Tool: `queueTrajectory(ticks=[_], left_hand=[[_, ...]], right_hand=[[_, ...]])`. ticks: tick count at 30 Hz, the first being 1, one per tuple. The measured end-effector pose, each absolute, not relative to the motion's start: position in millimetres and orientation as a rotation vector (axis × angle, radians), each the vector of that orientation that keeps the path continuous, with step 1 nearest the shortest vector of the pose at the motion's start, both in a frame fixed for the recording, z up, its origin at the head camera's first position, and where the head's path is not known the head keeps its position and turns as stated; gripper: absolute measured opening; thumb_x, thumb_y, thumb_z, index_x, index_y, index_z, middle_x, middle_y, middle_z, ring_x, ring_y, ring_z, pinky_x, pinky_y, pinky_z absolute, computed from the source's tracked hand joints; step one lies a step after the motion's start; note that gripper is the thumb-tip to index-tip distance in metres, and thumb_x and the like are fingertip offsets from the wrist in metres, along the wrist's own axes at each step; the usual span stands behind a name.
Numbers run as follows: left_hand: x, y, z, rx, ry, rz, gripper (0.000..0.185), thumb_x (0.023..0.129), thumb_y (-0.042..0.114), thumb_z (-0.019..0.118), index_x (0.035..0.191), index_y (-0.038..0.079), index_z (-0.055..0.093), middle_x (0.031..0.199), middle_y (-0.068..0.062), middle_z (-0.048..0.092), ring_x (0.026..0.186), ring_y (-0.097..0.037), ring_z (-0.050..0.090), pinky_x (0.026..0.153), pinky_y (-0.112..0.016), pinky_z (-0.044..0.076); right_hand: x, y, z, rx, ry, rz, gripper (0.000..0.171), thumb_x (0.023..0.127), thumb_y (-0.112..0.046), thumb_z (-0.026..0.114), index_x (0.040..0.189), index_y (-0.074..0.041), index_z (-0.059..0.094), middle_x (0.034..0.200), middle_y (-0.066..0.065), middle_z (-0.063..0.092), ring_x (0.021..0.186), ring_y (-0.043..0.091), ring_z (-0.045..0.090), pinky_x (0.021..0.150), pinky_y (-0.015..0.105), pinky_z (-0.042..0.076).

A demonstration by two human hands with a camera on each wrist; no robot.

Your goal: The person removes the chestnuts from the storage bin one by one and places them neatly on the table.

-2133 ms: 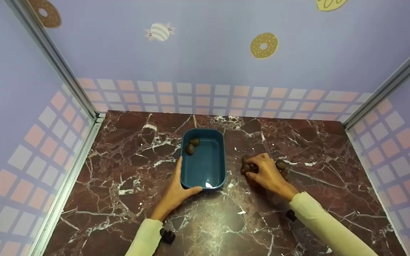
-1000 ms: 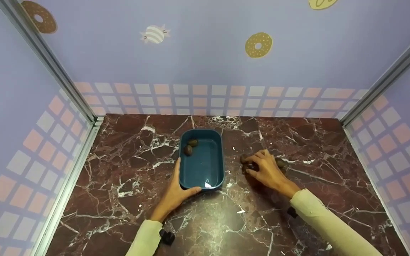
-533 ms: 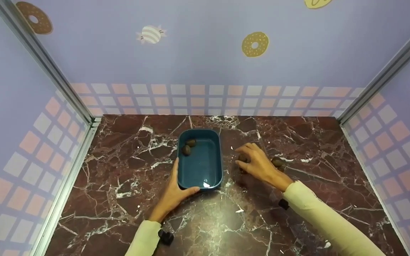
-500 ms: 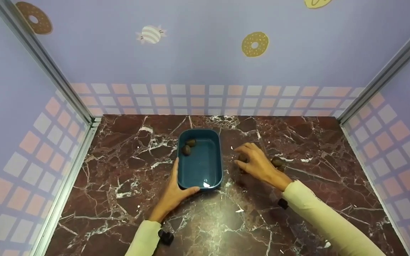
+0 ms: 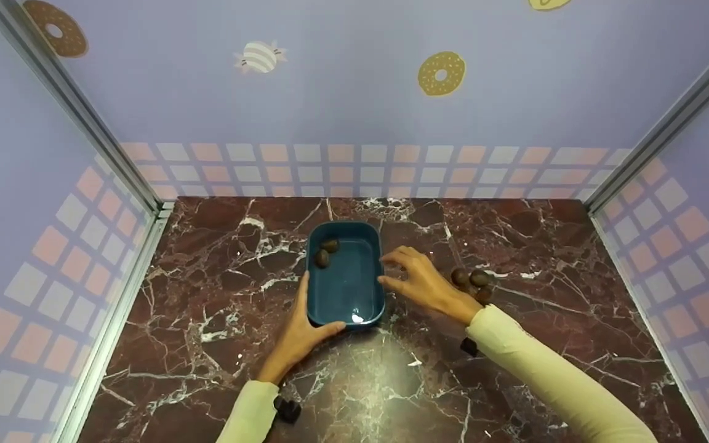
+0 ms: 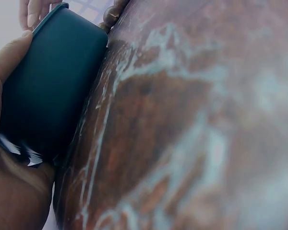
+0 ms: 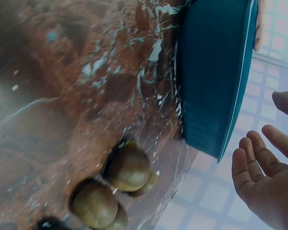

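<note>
In the head view, a deep blue-green rectangular container [image 5: 354,295] stands in the middle of the table. Two brown, rounded nuts, seemingly chestnuts [image 5: 322,258], lie inside at its far left. My left hand [image 5: 300,335] grips its near left corner, thumb over the near rim and fingers along the left side. Beside the right rim is my right hand [image 5: 425,283], thumb and fingers apart. The right wrist view shows nothing between its fingers [image 7: 240,175]; whether anything is tucked behind them I cannot tell. Several more chestnuts [image 5: 479,278] cluster right of that hand.
The dark red marble-patterned table [image 5: 219,381] is bounded by lilac walls [image 5: 354,98] at the back and both sides. Metal rails [image 5: 114,154] run along the corners. A black wrist camera [image 5: 287,409] sits on the left sleeve.
My right hand has moved left from the chestnuts to the container's right rim, its thumb and fingers parting. Chestnuts once hidden by it now show. My left hand keeps its place on the container.
</note>
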State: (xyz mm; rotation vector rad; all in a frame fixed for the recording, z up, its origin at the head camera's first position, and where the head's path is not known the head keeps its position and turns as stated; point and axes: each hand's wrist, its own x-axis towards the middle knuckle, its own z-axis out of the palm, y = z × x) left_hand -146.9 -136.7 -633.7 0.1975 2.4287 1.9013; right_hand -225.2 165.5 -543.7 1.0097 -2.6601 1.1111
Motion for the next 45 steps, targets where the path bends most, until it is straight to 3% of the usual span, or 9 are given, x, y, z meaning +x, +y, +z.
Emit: queueTrajectory(ticks=[17,25,38,45], left_hand=[[-147,-138,-631,0.217,2.465,1.885,0.134,0.084,0.033,0.1,0.179,0.017,0.007,0.183,-0.016,0.014,0.166,-0.041,0.023,0.129,-0.066,0.023],[-146,-138,-632,0.218,2.387,1.931,0.132,0.087,0.027,0.097,0.179,0.019,0.003,0.184,-0.014,0.006,0.168,-0.038,0.013,0.131,-0.063,0.02],[-146,-138,-634,0.214,2.416,1.929,0.132,0.086,0.028,0.098,0.179,0.018,0.006,0.184,-0.014,0.008,0.167,-0.038,0.016,0.131,-0.061,0.019],[-146,-137,-633,0.199,2.449,1.899,0.13,0.086,0.022,0.098,0.179,0.018,0.008,0.183,-0.017,0.011,0.167,-0.041,0.019,0.131,-0.064,0.02]], right_hand=[[-234,131,-549,1.015,-2.731,1.153,0.04,0.102,-0.021,0.082,0.133,0.003,0.073,0.125,0.017,0.072,0.115,0.036,0.071,0.096,0.049,0.06],[-236,119,-554,1.032,-2.728,1.14,0.035,0.1,-0.016,0.084,0.13,0.0,0.076,0.121,0.017,0.073,0.112,0.037,0.071,0.098,0.051,0.059],[-238,98,-563,1.103,-2.733,1.098,0.036,0.098,-0.013,0.084,0.128,0.005,0.076,0.119,0.018,0.072,0.111,0.037,0.07,0.098,0.052,0.059],[-238,88,-566,1.091,-2.756,1.089,0.037,0.098,-0.013,0.085,0.129,0.006,0.076,0.12,0.018,0.072,0.113,0.036,0.069,0.1,0.053,0.059]])
